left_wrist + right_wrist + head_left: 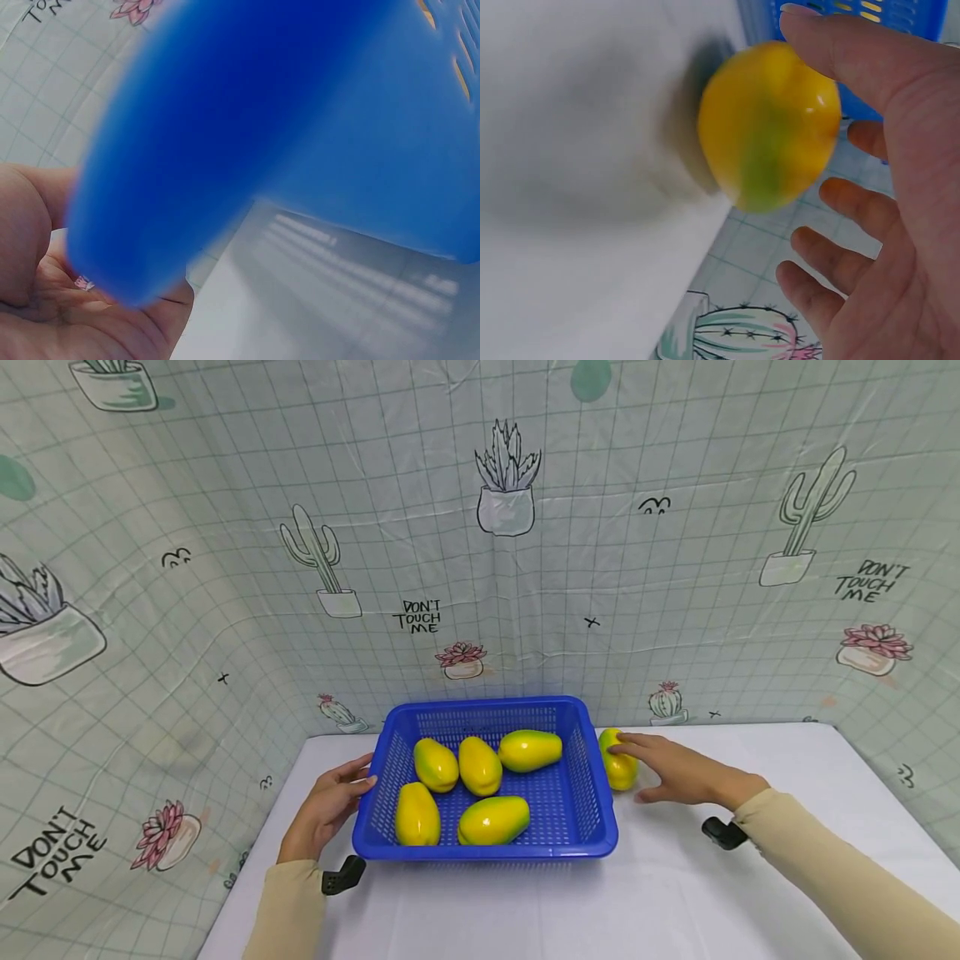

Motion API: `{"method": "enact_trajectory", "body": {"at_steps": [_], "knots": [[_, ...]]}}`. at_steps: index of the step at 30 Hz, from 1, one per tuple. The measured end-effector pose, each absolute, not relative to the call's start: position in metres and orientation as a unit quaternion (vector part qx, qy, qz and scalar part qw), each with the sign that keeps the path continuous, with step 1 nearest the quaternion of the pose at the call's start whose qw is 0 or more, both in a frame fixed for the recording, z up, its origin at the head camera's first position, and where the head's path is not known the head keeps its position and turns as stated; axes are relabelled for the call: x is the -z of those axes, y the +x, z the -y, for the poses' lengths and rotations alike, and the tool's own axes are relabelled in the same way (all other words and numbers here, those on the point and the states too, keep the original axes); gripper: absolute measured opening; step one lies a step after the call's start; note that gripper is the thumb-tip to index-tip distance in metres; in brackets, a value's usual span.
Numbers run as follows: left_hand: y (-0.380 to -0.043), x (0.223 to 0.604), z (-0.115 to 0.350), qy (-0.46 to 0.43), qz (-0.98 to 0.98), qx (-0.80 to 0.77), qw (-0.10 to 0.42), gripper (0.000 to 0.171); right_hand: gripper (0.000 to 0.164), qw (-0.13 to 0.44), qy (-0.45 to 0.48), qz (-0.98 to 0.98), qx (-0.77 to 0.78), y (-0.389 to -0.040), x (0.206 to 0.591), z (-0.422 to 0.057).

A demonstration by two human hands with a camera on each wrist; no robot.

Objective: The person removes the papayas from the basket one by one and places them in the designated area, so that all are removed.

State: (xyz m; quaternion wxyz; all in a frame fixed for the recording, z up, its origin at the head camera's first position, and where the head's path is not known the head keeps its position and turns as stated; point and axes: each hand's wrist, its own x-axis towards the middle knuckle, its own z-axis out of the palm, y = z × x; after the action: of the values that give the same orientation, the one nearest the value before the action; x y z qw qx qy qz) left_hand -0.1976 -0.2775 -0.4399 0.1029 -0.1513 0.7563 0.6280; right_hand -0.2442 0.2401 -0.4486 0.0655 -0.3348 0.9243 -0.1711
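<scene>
A blue plastic basket (483,852) with slotted sides holds several yellow-green papayas (493,821), smooth and shiny. My left hand (327,806) grips its left rim, thumb near the top edge and other fingers partly hidden by it. In the left wrist view the blurred basket rim (202,127) crosses in front of the fingers. Outside the basket, against its right side, lies one more papaya (769,127) on the table. Over it reaches my right hand (678,768), fingers spread and loosely bent, the thumb overlapping the fruit in the right wrist view.
A white cloth covers the table (675,893). Behind and to the left hangs a gridded curtain (570,585) printed with cacti, close to the table's back edge. Each wrist wears a small black camera (343,875).
</scene>
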Motion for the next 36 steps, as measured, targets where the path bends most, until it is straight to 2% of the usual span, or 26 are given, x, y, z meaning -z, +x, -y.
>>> {"method": "enact_trajectory", "body": {"at_steps": [9, 15, 24, 36], "knots": [[-0.197, 0.438, 0.277, -0.154, -0.755, -0.629, 0.106, 0.058, 0.073, -0.019, -0.358, -0.923, 0.138, -0.248, 0.415, -0.233], [-0.197, 0.437, 0.278, -0.154, -0.755, -0.629, 0.103, 0.058, 0.072, -0.047, -0.396, -0.909, 0.121, -0.247, 0.391, -0.211], [-0.197, 0.438, 0.277, -0.154, -0.758, -0.624, 0.105, 0.058, 0.071, -0.025, -0.471, -0.88, 0.06, -0.246, 0.379, -0.165], [-0.198, 0.441, 0.278, -0.154, -0.761, -0.623, 0.1, 0.058, 0.08, 0.009, -0.552, -0.834, -0.006, -0.244, 0.377, -0.113]]}}
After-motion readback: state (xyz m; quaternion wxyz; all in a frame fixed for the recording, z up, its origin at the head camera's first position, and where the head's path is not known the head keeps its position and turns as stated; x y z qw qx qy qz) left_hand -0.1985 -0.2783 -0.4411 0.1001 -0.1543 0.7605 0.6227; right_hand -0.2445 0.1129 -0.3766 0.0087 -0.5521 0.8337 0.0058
